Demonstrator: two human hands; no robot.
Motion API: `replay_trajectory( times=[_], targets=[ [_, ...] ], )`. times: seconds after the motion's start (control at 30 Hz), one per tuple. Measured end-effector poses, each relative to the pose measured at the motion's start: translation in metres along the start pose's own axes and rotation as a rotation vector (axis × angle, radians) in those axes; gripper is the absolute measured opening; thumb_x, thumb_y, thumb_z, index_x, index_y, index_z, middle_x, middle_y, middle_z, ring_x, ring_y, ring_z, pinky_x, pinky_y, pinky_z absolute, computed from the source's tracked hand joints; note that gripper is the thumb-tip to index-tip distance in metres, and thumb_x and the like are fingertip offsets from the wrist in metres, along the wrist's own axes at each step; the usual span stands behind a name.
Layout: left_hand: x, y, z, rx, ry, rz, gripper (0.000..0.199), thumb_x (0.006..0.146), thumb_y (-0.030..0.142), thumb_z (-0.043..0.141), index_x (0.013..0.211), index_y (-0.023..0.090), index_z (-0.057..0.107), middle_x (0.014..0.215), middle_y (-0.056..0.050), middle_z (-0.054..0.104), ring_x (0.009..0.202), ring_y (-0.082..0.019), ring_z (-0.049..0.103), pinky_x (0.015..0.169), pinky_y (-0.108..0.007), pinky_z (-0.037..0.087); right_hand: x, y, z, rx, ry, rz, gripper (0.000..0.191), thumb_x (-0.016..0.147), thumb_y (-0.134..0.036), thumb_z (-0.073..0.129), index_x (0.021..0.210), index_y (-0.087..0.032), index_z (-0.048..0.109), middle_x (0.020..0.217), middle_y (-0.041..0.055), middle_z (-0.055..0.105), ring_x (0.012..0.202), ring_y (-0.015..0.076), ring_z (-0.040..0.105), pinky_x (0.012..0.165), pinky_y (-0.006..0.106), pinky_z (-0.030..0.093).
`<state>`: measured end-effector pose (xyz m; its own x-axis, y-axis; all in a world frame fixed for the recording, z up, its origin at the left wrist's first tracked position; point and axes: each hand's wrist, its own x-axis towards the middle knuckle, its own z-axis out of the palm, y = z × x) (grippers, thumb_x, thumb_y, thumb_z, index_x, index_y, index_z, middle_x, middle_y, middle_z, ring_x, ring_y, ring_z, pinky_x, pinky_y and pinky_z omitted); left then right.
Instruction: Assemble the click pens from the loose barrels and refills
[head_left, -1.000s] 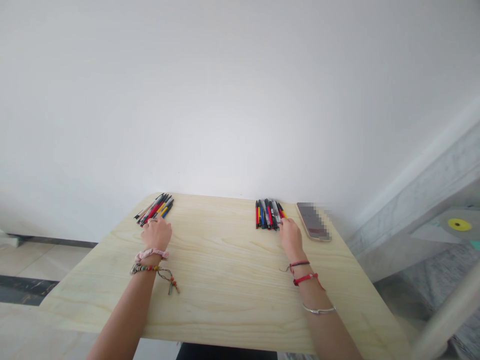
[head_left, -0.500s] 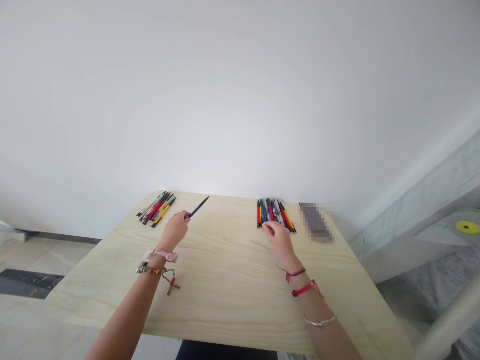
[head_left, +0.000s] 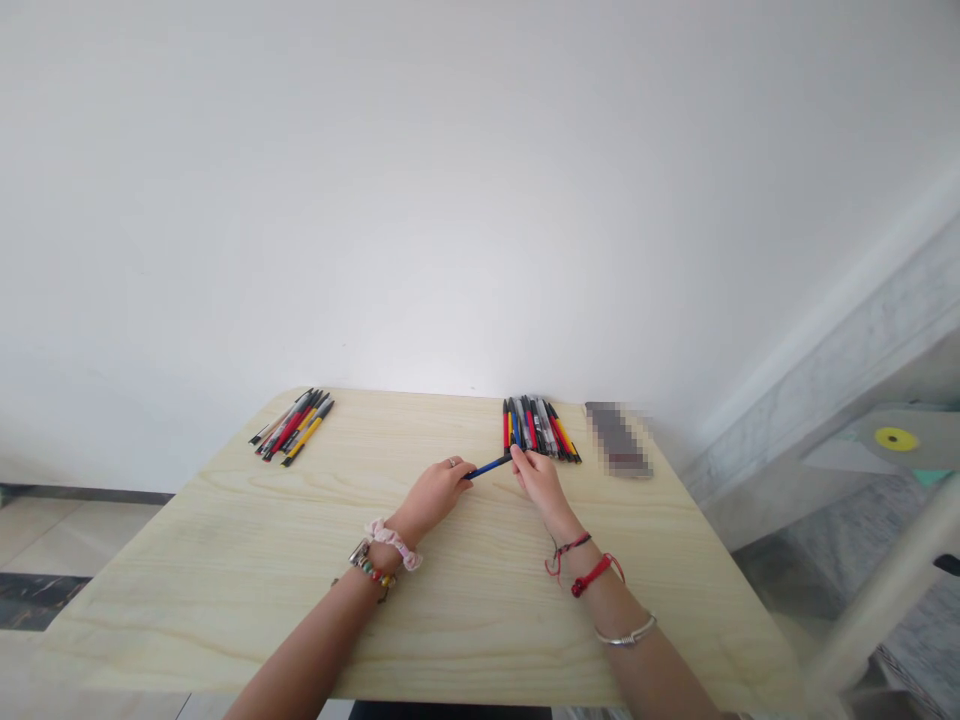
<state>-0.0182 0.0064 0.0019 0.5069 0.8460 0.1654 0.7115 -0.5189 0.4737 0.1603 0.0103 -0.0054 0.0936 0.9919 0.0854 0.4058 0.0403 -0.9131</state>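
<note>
Over the middle of the wooden table (head_left: 420, 610), a blue pen (head_left: 489, 467) with dark ends spans the gap between my hands. My left hand (head_left: 437, 492) is closed on its left end. The fingers of my right hand (head_left: 534, 473) pinch its right end, just in front of the right pen group. That group (head_left: 534, 425) holds several red, yellow, blue, black and clear pens lying side by side. At the table's back left lies another group of pens (head_left: 294, 425), several in number, with a yellow one on its right side.
A pixelated dark, phone-like object (head_left: 621, 440) lies at the back right of the table. The white wall (head_left: 465, 200) rises behind the back edge. A grey shape with a yellow circle (head_left: 896, 439) is off to the right.
My left hand has moved right with the blue pen, which now lies flatter. My right hand has come to the pen's other end and closed on it. The view has shifted slightly.
</note>
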Motion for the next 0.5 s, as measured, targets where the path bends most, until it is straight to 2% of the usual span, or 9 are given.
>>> replay_trajectory(
  times=[0.2,0.33,0.5],
  targets=[
    [-0.006,-0.002,0.005,0.061,0.038,-0.026,0.024,0.081,0.017,0.039,0.096,0.016,0.057,0.09,-0.007,0.058,0.083,-0.017,0.055,0.076,-0.028,0.042,-0.002,-0.001,0.004,-0.101,0.014,0.014,0.05,0.074,-0.058,0.031,0.044,-0.019,0.041,0.034,-0.0038,0.036,0.036,0.0097,0.039,0.04,0.022,0.028],
    [-0.009,-0.009,0.005,0.131,0.003,-0.089,0.023,0.079,0.016,0.041,0.094,0.017,0.059,0.09,-0.007,0.058,0.084,-0.018,0.054,0.077,-0.031,0.041,-0.003,-0.003,-0.004,-0.33,0.012,-0.028,0.042,0.075,-0.046,0.039,0.044,-0.018,0.042,0.04,-0.0029,0.041,0.044,0.0103,0.042,0.046,0.022,0.028],
    [-0.012,-0.017,0.003,0.114,-0.017,-0.115,0.023,0.076,0.016,0.047,0.096,0.019,0.059,0.095,-0.006,0.057,0.09,-0.019,0.051,0.082,-0.032,0.039,-0.003,-0.001,-0.015,-0.607,-0.076,-0.024,0.027,0.072,-0.034,0.049,0.052,-0.016,0.051,0.048,-0.001,0.05,0.05,0.0112,0.045,0.047,0.021,0.026]
  ],
)
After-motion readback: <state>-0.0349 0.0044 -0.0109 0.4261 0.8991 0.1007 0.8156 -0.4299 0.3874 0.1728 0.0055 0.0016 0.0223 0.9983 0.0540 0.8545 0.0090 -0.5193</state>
